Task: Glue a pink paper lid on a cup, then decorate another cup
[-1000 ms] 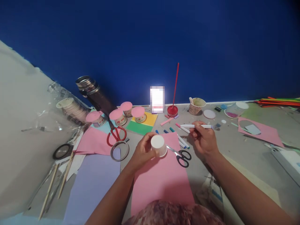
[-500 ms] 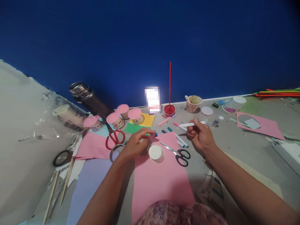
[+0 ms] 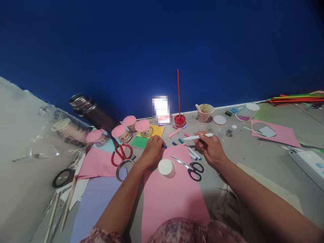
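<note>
Left hand [image 3: 152, 150] closes on blue marker [image 3: 164, 146]; right hand [image 3: 210, 148] grips white marker [image 3: 198, 136].
Pinch the blue marker firmly beyond the upturned paper cup [image 3: 166, 167], clear of it.

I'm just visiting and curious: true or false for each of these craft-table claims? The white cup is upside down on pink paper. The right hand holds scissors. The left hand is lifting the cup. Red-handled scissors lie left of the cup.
1. The white cup stands upside down on the pink paper: true.
2. The right hand holds scissors: false; it holds a white marker, and the black-handled scissors lie on the paper.
3. The left hand is lifting the cup: false; it is at a blue-capped marker, apart from the cup.
4. Red-handled scissors lie left of the cup: true.
</note>
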`<state>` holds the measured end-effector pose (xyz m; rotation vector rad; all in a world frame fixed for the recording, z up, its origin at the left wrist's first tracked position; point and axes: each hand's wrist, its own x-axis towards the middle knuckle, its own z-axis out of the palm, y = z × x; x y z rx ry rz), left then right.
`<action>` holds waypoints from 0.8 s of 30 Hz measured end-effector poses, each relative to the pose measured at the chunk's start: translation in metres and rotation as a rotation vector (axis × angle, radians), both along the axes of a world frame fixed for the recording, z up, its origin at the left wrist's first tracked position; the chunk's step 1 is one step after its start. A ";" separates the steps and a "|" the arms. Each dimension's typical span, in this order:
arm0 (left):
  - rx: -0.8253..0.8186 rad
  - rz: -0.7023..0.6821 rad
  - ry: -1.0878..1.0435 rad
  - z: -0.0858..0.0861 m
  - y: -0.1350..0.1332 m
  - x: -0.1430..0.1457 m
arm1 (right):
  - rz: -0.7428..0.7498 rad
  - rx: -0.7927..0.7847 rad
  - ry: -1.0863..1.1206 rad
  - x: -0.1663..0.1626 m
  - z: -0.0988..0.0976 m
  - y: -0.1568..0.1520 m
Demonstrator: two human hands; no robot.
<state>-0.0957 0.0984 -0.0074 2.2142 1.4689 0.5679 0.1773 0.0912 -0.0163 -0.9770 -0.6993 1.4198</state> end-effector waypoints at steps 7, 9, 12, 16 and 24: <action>-0.149 0.055 -0.373 0.011 -0.006 0.014 | 0.154 0.025 -0.099 -0.012 -0.002 -0.013; -0.205 0.078 -0.498 0.015 -0.007 0.018 | 0.174 0.030 -0.122 -0.014 -0.003 -0.014; -0.279 0.091 -0.631 0.018 -0.009 0.022 | 0.184 0.033 -0.145 -0.016 -0.005 -0.015; -0.340 0.097 -0.766 0.017 -0.012 0.024 | 0.185 0.026 -0.152 -0.015 -0.005 -0.015; -0.395 0.147 -0.819 0.012 -0.012 0.022 | 0.164 0.039 -0.160 -0.012 0.000 -0.015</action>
